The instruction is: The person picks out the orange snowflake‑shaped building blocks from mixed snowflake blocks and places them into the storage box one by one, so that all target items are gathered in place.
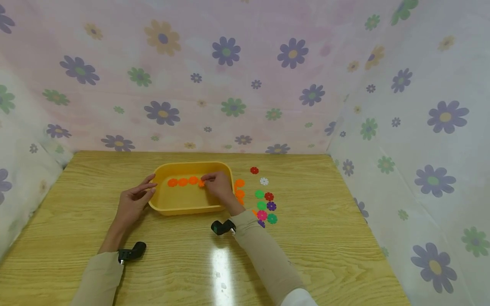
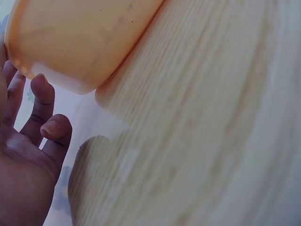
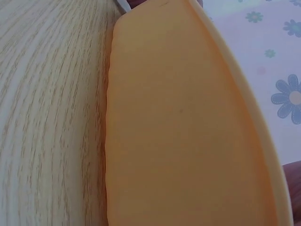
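A yellow plastic bin (image 1: 187,200) stands on the table. Inside it lies a row of flower-shaped discs, with a red-orange disc (image 1: 173,182) at the left end and an orange disc (image 1: 193,180) farther right. My right hand (image 1: 219,187) reaches in over the bin's right side and pinches another orange flower disc (image 1: 201,183) at the row's right end. At the bin's left end is my left hand (image 1: 132,205), its fingers loosely bent and fingertips right at the rim. The left wrist view shows those fingers (image 2: 43,96) beside the bin wall. In the right wrist view, the bin's side (image 3: 178,117) hides most of the right hand.
Right of the bin lie several loose flower discs, among them a red disc (image 1: 254,170), a white disc (image 1: 264,181), a green disc (image 1: 272,219) and a pink disc (image 1: 262,215). Flower-patterned cloth (image 1: 195,102) hangs behind the wooden table (image 1: 325,246) and at its sides.
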Demonstrator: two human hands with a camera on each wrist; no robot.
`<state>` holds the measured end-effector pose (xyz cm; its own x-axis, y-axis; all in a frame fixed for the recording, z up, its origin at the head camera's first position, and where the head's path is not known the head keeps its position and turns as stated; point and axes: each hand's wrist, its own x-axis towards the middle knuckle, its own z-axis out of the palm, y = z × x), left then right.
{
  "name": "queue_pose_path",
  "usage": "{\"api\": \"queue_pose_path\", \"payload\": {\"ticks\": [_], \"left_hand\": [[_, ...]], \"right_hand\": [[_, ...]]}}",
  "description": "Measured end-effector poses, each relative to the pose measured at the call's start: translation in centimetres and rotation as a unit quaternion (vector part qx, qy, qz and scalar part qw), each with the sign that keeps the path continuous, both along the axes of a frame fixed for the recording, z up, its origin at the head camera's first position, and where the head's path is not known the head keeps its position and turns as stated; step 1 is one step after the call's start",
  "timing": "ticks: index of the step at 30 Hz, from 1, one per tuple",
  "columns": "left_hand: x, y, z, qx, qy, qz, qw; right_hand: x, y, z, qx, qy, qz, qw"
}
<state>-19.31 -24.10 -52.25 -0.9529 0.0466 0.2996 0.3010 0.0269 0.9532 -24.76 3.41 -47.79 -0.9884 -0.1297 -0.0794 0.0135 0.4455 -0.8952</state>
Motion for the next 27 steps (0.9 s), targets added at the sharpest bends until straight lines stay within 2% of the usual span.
{"api": "queue_pose_path", "payload": {"ticks": [14, 27], "left_hand": [[-0.07, 0.02, -0.05, 0.002, 0.003, -0.002, 1.0000], [0.00, 0.07, 0.06, -0.012, 0.002, 0.007, 0.9999]], "right_hand": [[-0.05, -0.39, -0.16, 0.060, 0.015, 0.002, 0.9981], [-0.92, -0.71, 0.01, 0.120, -0.011, 0.012, 0.9926]]}}
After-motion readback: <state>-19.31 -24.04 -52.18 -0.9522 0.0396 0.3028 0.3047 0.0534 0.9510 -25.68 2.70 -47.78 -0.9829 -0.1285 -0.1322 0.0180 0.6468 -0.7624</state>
